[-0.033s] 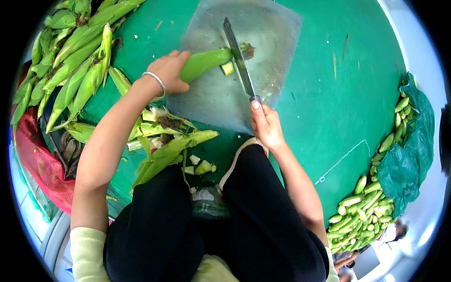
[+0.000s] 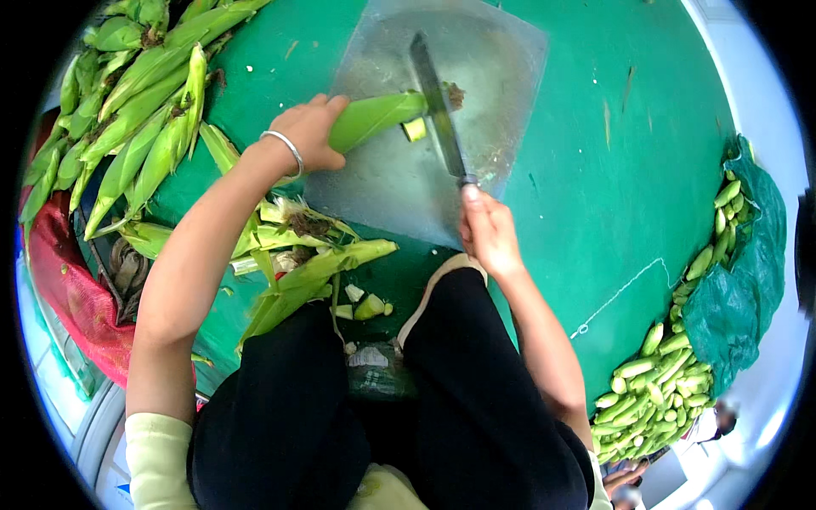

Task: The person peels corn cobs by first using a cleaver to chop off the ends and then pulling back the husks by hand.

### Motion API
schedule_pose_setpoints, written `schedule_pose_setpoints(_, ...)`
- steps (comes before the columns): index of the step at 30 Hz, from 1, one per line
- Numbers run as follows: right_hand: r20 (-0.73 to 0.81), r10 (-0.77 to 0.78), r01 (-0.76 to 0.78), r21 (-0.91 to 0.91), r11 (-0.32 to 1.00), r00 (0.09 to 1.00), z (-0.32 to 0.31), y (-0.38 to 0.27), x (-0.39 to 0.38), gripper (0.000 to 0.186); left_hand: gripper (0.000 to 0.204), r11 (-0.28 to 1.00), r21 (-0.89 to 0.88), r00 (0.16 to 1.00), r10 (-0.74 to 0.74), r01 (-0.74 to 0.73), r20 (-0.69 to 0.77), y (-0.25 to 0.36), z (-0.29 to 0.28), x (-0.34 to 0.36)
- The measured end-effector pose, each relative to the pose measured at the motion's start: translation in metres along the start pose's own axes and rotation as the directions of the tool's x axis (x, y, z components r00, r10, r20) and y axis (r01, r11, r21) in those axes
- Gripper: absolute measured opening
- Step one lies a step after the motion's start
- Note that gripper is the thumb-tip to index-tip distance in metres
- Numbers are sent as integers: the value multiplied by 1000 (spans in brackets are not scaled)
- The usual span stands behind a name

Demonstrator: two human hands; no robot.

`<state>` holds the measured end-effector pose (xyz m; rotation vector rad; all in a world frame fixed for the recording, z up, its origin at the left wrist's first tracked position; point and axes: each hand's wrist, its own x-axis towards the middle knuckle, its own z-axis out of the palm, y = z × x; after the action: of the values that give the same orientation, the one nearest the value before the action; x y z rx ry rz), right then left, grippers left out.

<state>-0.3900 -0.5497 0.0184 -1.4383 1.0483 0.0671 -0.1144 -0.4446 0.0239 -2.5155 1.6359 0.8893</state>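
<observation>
My left hand (image 2: 314,132), a silver bangle at its wrist, grips a green corn ear (image 2: 370,119) lying across a translucent cutting board (image 2: 510,76). My right hand (image 2: 484,221) holds a long knife (image 2: 429,81) by its handle, with the blade over the ear's brown-tipped far end (image 2: 456,95). Under that end, beside the blade, sits a short pale-green cut piece (image 2: 414,129). Below my left hand, loose husked ears and leaves (image 2: 314,272) lie on the green surface, with small cut chunks (image 2: 370,306) near my knees.
A heap of corn (image 2: 136,102) covers the upper left, above a red sack (image 2: 81,302). At right, many small green ears (image 2: 646,399) lie beside a green plastic bag (image 2: 735,306) and a white string (image 2: 625,289). People (image 2: 722,421) are partly visible at the lower right edge.
The knife and my right hand have shifted slightly to the right. The ear under my left hand has moved a little the same way.
</observation>
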Motion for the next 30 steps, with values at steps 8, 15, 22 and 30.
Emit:
schedule_pose_setpoints(8,-185,-426,440,39,897,885,-9,-51,5,57,81,999,-41,996,-28,32,84,-12,2,4)
schedule_pose_setpoints(15,37,40,-46,183,982,999,6,-9,37,59,64,817,-551,931,50,170,361,-30,-15,14)
schedule_pose_setpoints(22,68,55,-63,127,990,996,18,-4,4,52,62,-400,-731,818,425,553,386,-42,51,-45)
schedule_pose_setpoints(30,67,-158,171,-423,890,985,20,-11,32,63,67,-573,-561,802,429,597,415,-59,62,-38)
